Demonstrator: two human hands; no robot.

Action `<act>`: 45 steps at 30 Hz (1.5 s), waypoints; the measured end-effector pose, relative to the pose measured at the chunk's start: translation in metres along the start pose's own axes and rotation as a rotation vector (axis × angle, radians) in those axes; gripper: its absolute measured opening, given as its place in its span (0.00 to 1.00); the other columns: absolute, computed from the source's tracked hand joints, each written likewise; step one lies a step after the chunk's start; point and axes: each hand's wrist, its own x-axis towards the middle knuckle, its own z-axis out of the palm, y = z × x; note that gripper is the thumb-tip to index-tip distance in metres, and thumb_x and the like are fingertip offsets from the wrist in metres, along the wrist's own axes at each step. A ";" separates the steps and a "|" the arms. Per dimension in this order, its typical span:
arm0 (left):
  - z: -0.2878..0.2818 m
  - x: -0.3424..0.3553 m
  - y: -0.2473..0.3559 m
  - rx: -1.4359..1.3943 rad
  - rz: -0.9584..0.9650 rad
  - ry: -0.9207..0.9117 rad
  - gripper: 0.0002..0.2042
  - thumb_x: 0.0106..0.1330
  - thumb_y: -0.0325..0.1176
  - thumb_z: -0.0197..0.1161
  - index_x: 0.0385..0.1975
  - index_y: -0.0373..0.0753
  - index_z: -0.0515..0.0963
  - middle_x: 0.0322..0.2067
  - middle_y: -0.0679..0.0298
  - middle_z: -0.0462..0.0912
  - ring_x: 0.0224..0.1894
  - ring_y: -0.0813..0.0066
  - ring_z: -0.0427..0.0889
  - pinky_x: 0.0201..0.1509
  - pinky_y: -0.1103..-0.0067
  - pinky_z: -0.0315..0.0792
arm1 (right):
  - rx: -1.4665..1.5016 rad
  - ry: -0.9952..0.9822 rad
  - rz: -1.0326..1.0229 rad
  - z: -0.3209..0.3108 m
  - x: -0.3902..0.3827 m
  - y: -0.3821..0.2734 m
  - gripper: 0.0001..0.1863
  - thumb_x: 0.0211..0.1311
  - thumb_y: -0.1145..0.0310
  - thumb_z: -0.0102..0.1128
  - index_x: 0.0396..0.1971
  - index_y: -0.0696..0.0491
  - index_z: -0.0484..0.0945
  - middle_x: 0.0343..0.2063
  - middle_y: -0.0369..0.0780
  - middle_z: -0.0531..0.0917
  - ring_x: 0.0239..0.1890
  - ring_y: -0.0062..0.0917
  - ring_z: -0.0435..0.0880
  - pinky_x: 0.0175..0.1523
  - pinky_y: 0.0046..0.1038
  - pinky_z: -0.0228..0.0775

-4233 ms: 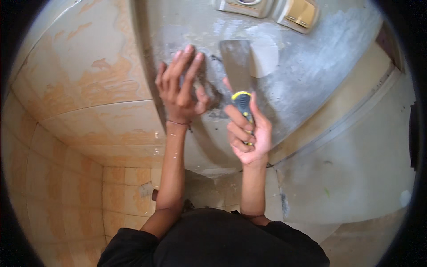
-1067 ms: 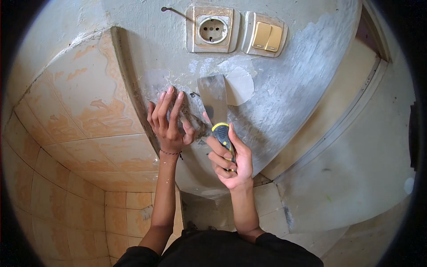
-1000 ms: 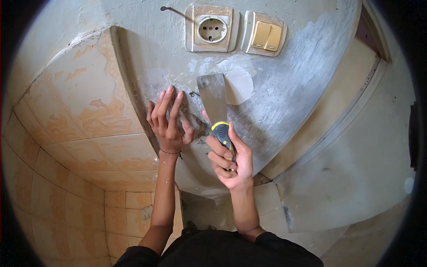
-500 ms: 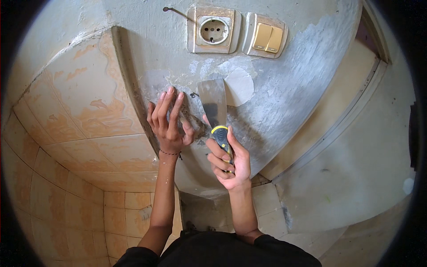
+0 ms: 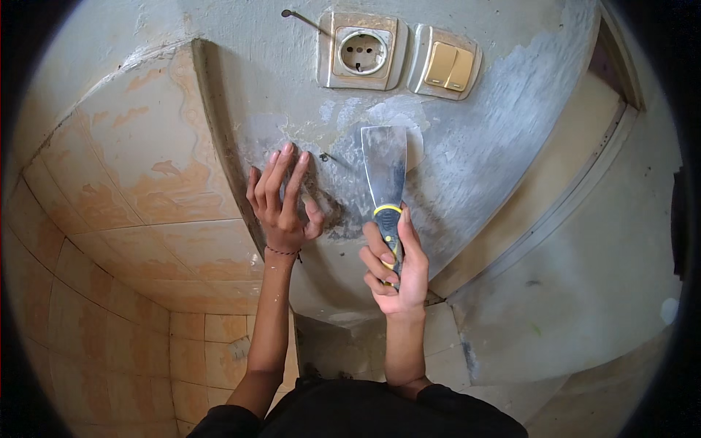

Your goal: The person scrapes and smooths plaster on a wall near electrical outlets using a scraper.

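In my right hand (image 5: 395, 270) is a putty knife (image 5: 385, 171) with a broad metal blade and a dark grey and yellow handle. My fingers wrap round the handle, and the blade points up in front of the worn grey wall (image 5: 489, 160). Behind the blade's right edge shows part of a round whitish patch (image 5: 415, 146). Whether the blade touches the wall I cannot tell. My left hand (image 5: 281, 201) rests on the wall to the left, fingers spread, holding nothing. A nail (image 5: 326, 156) sticks out of the wall just right of its fingertips.
Above the putty knife are a wall socket (image 5: 363, 52) and a double light switch (image 5: 448, 66). Another long nail (image 5: 299, 19) juts out left of the socket. Orange-patterned tiles (image 5: 146, 160) cover the left side, ending at a raised edge (image 5: 219, 124). A door frame (image 5: 562, 179) stands right.
My right hand has moved the putty knife to the right, and its blade now covers much of the whitish patch. My left hand stays at about the same place on the wall.
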 end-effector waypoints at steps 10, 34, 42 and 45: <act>-0.001 0.002 0.002 -0.008 -0.008 0.005 0.26 0.64 0.41 0.47 0.61 0.41 0.78 0.64 0.56 0.75 0.68 0.60 0.70 0.75 0.60 0.52 | 0.080 -0.035 0.036 0.004 0.002 -0.001 0.14 0.81 0.50 0.37 0.46 0.40 0.71 0.21 0.29 0.60 0.13 0.09 0.52 0.10 0.12 0.39; -0.002 -0.001 0.003 -0.004 -0.008 -0.028 0.27 0.64 0.42 0.47 0.61 0.42 0.78 0.64 0.56 0.74 0.68 0.61 0.69 0.74 0.60 0.52 | 0.054 -0.011 -0.043 0.001 0.006 0.016 0.20 0.81 0.48 0.35 0.59 0.43 0.66 0.20 0.29 0.61 0.11 0.09 0.52 0.09 0.12 0.40; -0.003 0.005 0.003 -0.039 -0.032 -0.004 0.29 0.57 0.40 0.51 0.61 0.47 0.79 0.64 0.62 0.74 0.67 0.67 0.70 0.76 0.63 0.49 | 0.132 -0.018 0.017 0.000 0.009 0.012 0.16 0.81 0.48 0.36 0.44 0.43 0.68 0.20 0.29 0.61 0.12 0.09 0.51 0.10 0.12 0.40; -0.001 0.005 0.004 -0.019 -0.031 0.001 0.29 0.55 0.39 0.53 0.62 0.48 0.78 0.65 0.63 0.73 0.67 0.66 0.69 0.76 0.63 0.49 | 0.117 -0.019 0.021 -0.004 0.006 0.012 0.16 0.81 0.48 0.36 0.41 0.43 0.68 0.20 0.29 0.61 0.12 0.09 0.51 0.10 0.12 0.39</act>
